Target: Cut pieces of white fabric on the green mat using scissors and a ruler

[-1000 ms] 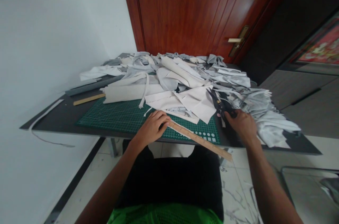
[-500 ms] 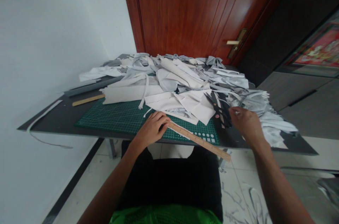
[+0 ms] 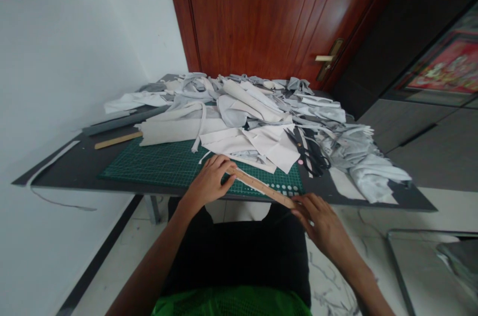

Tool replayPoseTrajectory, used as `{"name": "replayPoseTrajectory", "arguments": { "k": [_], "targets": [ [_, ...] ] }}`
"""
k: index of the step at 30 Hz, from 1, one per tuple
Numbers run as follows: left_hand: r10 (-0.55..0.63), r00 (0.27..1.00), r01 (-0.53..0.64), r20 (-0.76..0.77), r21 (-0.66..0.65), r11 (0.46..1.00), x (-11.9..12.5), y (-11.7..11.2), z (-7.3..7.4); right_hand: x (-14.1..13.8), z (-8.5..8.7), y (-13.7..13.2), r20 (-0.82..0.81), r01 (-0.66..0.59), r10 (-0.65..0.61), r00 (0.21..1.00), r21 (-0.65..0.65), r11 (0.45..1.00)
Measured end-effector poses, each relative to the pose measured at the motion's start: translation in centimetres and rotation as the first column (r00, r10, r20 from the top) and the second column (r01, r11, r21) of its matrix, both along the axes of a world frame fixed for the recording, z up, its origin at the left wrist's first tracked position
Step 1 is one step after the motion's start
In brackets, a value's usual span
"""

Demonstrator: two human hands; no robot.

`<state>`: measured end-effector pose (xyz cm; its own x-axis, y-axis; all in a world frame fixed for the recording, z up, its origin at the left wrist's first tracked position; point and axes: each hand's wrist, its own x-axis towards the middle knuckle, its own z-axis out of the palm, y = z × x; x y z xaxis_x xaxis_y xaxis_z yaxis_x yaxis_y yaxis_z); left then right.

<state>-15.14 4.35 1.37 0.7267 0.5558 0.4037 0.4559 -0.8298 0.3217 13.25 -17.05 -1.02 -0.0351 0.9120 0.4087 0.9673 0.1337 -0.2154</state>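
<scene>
A wooden ruler [image 3: 267, 189] lies slantwise over the front edge of the green cutting mat [image 3: 149, 169], with a narrow white strip along its upper side. My left hand [image 3: 213, 179] is closed on the ruler's upper left end, pressing it to the mat. At the lower right end, past the table edge, my right hand [image 3: 317, 216] has its fingers closed around the ruler. Whether anything else sits in that hand is hidden. Black scissors [image 3: 308, 154] rest beyond my right hand, beside cut pieces of white fabric [image 3: 239, 144].
A heap of white and grey fabric scraps [image 3: 254, 101] covers the back of the dark table [image 3: 56, 171]. Another wooden stick [image 3: 118, 140] lies at the left, near a thin white strip [image 3: 56, 159] hanging over the edge. Scraps litter the floor [image 3: 328, 276].
My right hand has come down and left from beside the scissors and taken hold of the ruler's lower end. My left hand stays on the ruler. The view has shifted slightly.
</scene>
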Motion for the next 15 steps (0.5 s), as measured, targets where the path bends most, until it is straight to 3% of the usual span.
{"name": "replayPoseTrajectory", "arguments": {
  "k": [6,10,13,15],
  "targets": [
    [0.0,1.0,0.0,-0.011,-0.01,1.0,0.0,0.0,0.1,1.4,0.3,0.9,0.088,0.011,-0.012,0.996,0.016,1.0],
    [0.021,1.0,-0.022,-0.016,-0.003,1.0,0.2,-0.1,-0.1,4.4,1.3,0.1,0.08,0.015,-0.014,0.997,-0.014,1.0],
    [0.045,0.999,-0.045,-0.024,0.001,0.999,0.3,-0.1,-0.2,7.9,2.4,-2.1,0.014,0.114,-0.113,0.993,-0.069,0.991],
    [0.056,0.998,-0.056,-0.035,0.003,0.998,0.3,-0.2,-0.2,10.0,3.0,-3.9,-0.048,0.252,-0.257,0.965,-0.083,0.964]
  ]
}}
